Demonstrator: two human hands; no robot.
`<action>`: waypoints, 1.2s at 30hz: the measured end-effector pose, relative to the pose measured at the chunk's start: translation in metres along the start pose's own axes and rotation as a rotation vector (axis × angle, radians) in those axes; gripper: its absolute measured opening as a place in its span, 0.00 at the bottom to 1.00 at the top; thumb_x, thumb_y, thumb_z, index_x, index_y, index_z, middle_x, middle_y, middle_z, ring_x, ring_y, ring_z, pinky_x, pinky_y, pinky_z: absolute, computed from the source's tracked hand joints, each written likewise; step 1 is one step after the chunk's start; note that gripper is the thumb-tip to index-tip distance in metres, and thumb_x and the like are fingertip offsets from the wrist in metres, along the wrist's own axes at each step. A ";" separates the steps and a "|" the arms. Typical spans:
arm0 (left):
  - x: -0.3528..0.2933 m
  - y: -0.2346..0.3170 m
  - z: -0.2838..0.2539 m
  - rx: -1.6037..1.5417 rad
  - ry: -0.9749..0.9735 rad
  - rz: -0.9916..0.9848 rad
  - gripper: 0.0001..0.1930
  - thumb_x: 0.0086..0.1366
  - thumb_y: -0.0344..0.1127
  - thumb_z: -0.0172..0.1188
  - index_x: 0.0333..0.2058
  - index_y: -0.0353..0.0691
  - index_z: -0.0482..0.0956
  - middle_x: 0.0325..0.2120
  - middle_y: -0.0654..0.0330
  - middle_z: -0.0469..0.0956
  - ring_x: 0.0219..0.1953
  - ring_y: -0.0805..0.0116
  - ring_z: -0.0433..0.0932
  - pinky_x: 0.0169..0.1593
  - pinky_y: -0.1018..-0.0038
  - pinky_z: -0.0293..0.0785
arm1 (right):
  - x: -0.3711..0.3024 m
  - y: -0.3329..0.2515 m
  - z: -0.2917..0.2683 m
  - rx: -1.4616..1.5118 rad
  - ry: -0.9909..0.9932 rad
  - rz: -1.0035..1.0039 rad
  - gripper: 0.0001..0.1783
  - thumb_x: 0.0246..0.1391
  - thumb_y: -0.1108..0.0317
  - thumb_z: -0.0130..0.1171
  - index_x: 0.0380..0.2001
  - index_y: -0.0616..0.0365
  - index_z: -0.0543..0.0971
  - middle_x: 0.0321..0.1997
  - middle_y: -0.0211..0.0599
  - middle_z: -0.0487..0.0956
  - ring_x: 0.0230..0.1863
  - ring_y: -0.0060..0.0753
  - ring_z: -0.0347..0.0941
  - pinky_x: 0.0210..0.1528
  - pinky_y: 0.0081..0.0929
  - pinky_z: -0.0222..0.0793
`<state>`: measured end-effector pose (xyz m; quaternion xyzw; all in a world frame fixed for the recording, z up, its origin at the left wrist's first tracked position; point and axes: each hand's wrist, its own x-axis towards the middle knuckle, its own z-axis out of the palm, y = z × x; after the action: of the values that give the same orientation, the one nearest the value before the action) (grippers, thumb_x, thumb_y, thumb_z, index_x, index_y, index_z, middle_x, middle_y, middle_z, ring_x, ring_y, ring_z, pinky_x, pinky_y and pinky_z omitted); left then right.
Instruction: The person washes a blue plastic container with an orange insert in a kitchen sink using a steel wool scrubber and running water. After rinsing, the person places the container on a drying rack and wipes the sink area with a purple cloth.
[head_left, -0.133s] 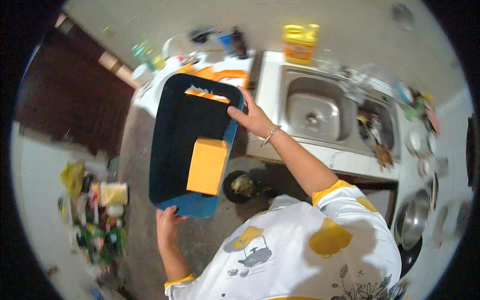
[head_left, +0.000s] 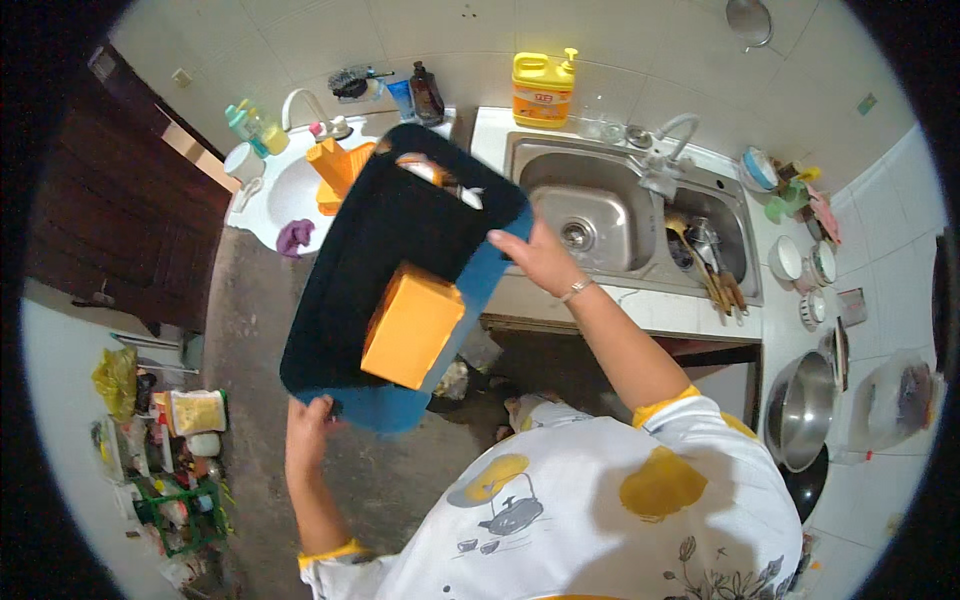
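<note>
Both my hands hold up a large dark blue plastic tray (head_left: 340,310) with rounded corners, a slot in its far end and a raised side. It hangs tilted in front of me. My left hand (head_left: 310,420) is closed on its near left corner. My right hand (head_left: 545,258) grips the far right side, thumb on top. Against the tray's inner face, toward the near right, sits an orange box-shaped piece (head_left: 415,328); how it is attached cannot be made out. Beyond the tray, orange plastic parts (head_left: 335,175) lie in a white washbasin (head_left: 285,195), partly hidden.
Ahead on the right is a steel double sink (head_left: 590,215) with utensils (head_left: 710,265) in its right bowl. A yellow jug (head_left: 543,95) stands behind it. Bowls (head_left: 785,260) and a steel basin (head_left: 803,410) line the right counter. A loaded rack (head_left: 180,480) stands at left; a purple cloth (head_left: 294,238) lies by the washbasin.
The tray has turned clockwise, its far end swinging right with my right hand. My left hand has shifted slightly left and up in view. The whole view has also shifted and sharpened.
</note>
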<state>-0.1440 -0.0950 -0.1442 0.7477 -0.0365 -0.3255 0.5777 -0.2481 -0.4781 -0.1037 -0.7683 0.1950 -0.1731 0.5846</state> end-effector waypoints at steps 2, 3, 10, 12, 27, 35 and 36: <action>-0.026 0.098 -0.076 0.415 0.065 0.007 0.21 0.57 0.42 0.50 0.46 0.36 0.67 0.31 0.58 0.73 0.33 0.66 0.74 0.34 0.69 0.76 | -0.039 0.003 0.059 0.299 0.112 0.105 0.32 0.51 0.68 0.56 0.58 0.60 0.58 0.48 0.38 0.71 0.48 0.31 0.68 0.55 0.28 0.62; -0.016 0.133 -0.049 0.471 0.039 0.073 0.20 0.57 0.42 0.49 0.44 0.35 0.68 0.30 0.58 0.72 0.32 0.66 0.74 0.34 0.69 0.76 | -0.038 0.005 0.035 0.272 0.199 0.117 0.29 0.51 0.71 0.55 0.56 0.60 0.59 0.46 0.36 0.71 0.45 0.29 0.68 0.53 0.27 0.63; 0.073 0.206 0.107 0.795 -0.081 0.360 0.19 0.60 0.43 0.45 0.38 0.29 0.71 0.24 0.57 0.72 0.26 0.67 0.70 0.30 0.71 0.67 | -0.046 0.095 -0.067 0.557 0.474 0.156 0.22 0.50 0.70 0.53 0.50 0.53 0.65 0.43 0.31 0.71 0.43 0.25 0.70 0.43 0.33 0.72; 0.094 0.217 0.145 0.847 -0.010 0.370 0.19 0.60 0.42 0.45 0.37 0.29 0.71 0.24 0.57 0.71 0.24 0.68 0.70 0.28 0.72 0.67 | -0.027 0.140 -0.078 0.522 0.493 0.033 0.23 0.49 0.71 0.53 0.50 0.53 0.64 0.43 0.31 0.71 0.44 0.27 0.69 0.43 0.34 0.72; 0.191 0.198 0.247 0.833 0.062 0.033 0.21 0.51 0.32 0.55 0.44 0.29 0.71 0.31 0.60 0.75 0.32 0.68 0.73 0.36 0.73 0.68 | 0.003 0.178 -0.197 0.295 0.142 0.355 0.33 0.53 0.53 0.59 0.53 0.64 0.60 0.47 0.40 0.70 0.47 0.32 0.66 0.52 0.28 0.62; 0.227 0.197 0.233 0.897 0.037 0.013 0.26 0.54 0.29 0.50 0.54 0.33 0.66 0.32 0.57 0.76 0.25 0.70 0.71 0.28 0.76 0.67 | 0.016 0.199 -0.186 0.144 0.151 0.138 0.35 0.50 0.50 0.61 0.52 0.64 0.63 0.50 0.53 0.71 0.51 0.50 0.68 0.55 0.36 0.61; 0.232 0.196 0.233 0.891 0.007 0.024 0.26 0.55 0.29 0.50 0.54 0.33 0.66 0.32 0.57 0.76 0.26 0.70 0.71 0.29 0.76 0.68 | 0.016 0.197 -0.183 0.174 0.173 0.122 0.34 0.50 0.50 0.61 0.51 0.63 0.63 0.49 0.53 0.72 0.50 0.50 0.68 0.55 0.36 0.61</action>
<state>-0.0216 -0.4553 -0.1016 0.9242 -0.1799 -0.2691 0.2028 -0.3438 -0.6856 -0.2462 -0.6837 0.2752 -0.2192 0.6394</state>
